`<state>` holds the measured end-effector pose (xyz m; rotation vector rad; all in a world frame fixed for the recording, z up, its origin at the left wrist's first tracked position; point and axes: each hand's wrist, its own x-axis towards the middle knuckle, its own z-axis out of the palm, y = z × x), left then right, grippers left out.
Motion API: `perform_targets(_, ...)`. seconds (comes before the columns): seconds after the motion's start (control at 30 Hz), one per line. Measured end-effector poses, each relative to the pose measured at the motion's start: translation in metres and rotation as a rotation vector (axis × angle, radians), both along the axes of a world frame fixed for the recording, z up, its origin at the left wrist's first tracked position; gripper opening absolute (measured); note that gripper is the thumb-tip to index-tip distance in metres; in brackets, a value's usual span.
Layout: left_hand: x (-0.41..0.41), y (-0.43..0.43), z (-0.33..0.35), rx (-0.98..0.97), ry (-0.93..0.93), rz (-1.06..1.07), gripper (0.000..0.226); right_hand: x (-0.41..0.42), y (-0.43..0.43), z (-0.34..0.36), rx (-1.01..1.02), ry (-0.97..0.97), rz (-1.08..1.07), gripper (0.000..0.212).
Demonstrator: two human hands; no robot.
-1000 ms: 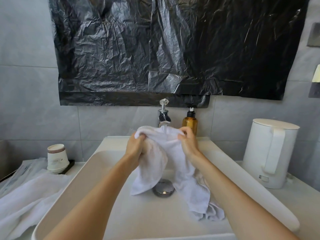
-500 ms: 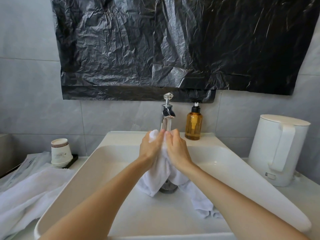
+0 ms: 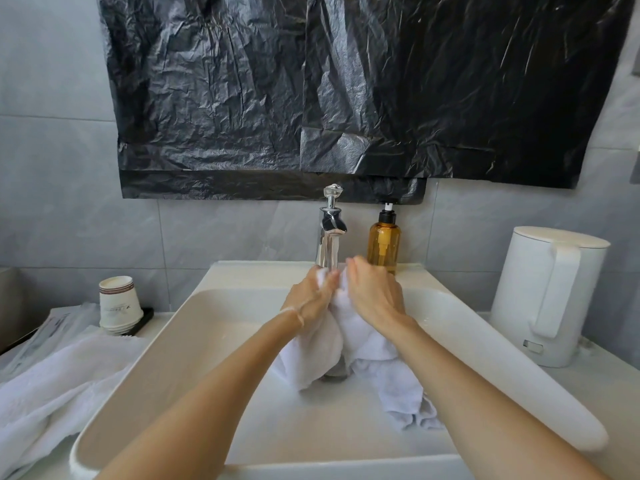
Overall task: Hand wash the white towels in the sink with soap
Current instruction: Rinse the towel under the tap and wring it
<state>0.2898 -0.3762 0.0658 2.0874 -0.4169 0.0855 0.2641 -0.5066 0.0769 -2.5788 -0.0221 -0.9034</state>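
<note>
The white towel (image 3: 341,336) is hanging lengthwise from the two hands down into the sink (image 3: 173,344), its long axis running roughly top to bottom. Its bunched upper end is sitting just below the spout of the faucet (image 3: 330,233), and its lower end is trailing across the basin floor toward the near right. The left hand (image 3: 310,301) and the right hand (image 3: 375,299) are both gripping that bunched top, fingers curled over the cloth and knuckles nearly touching, with only a narrow strip of white showing between them. A second ago the hands were holding the towel spread wide between them; half a second ago they were closing together, and now they are pressing tight against each other with the right hand sitting slightly higher. Nearly all of the towel is lying below the grip: one fold is drooping under the left wrist, and another is passing beneath the right forearm and spreading onto the basin. The folds are covering most of the drain. An amber soap bottle (image 3: 383,242) is standing right of the faucet on the back ledge, beyond the right hand. Another white towel (image 3: 59,382) is lying on the counter left of the sink, near a stack of paper cups (image 3: 119,304), and a white kettle (image 3: 550,292) is standing at the right.
</note>
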Motion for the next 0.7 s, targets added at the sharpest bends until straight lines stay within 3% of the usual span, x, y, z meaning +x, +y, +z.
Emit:
perform_targets(0.07,-0.004,0.006,-0.002,-0.033,0.131,-0.145,0.073,0.004,-0.01,0.006,0.299,-0.052,-0.053,0.032)
perform_targets(0.17,-0.007,0.019,-0.006,0.239,0.286,-0.21,0.1,0.008,-0.023,0.019,0.579,-0.197,-0.117,0.029)
perform_targets(0.2,-0.007,0.021,-0.007,0.339,0.295,-0.207,0.094,0.007,-0.026,0.022,0.606,-0.243,-0.132,0.03)
perform_targets(0.27,-0.003,0.018,-0.008,0.412,0.288,-0.214,0.055,0.006,-0.03,0.026,0.628,-0.309,-0.157,0.033)
perform_targets(0.33,-0.002,0.011,-0.009,0.363,0.203,-0.194,0.013,0.005,-0.034,0.025,0.612,-0.333,-0.167,0.03)
perform_targets(0.37,0.0,0.009,-0.01,0.3,0.15,-0.161,0.007,0.006,-0.037,0.022,0.585,-0.319,-0.176,0.024)
perform_targets(0.47,0.008,0.015,-0.01,0.019,0.022,-0.047,0.008,0.013,-0.044,0.009,0.413,-0.076,-0.129,0.016)
perform_targets(0.57,0.011,0.021,-0.003,-0.232,-0.05,-0.019,0.014,0.022,-0.034,0.0,0.204,0.318,0.097,0.039)
perform_targets(0.7,0.002,0.017,0.005,-0.379,-0.088,-0.046,0.031,0.018,-0.011,-0.005,0.513,0.489,0.409,0.067)
